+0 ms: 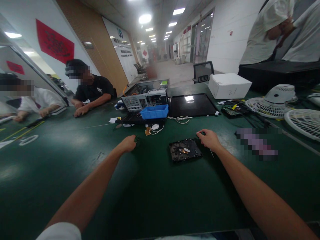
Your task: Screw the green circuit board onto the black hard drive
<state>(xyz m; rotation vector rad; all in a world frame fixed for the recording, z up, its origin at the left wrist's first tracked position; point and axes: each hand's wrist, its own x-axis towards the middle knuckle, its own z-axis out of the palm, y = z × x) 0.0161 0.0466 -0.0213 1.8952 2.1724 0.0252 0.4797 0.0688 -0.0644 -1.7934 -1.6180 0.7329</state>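
Observation:
My left hand (128, 143) is closed on the edge of a small green circuit board (136, 140), held just above the green table. An opened hard drive (185, 150) lies flat between my hands, its dark underside facing up. To the right of the drive, my right hand (208, 138) is closed in a pinch, and what sits in its fingers is too small to name. A thin pale rod (212, 153) shows below that hand; whether it is held I cannot tell.
An open computer case (146, 100) stands at the back, a blue tray (154, 112) before it. Beside it lie a black screen panel (193, 105), a white box (230, 86), another drive (235, 110) and white fan parts (267, 105). People sit at left; others stand at right.

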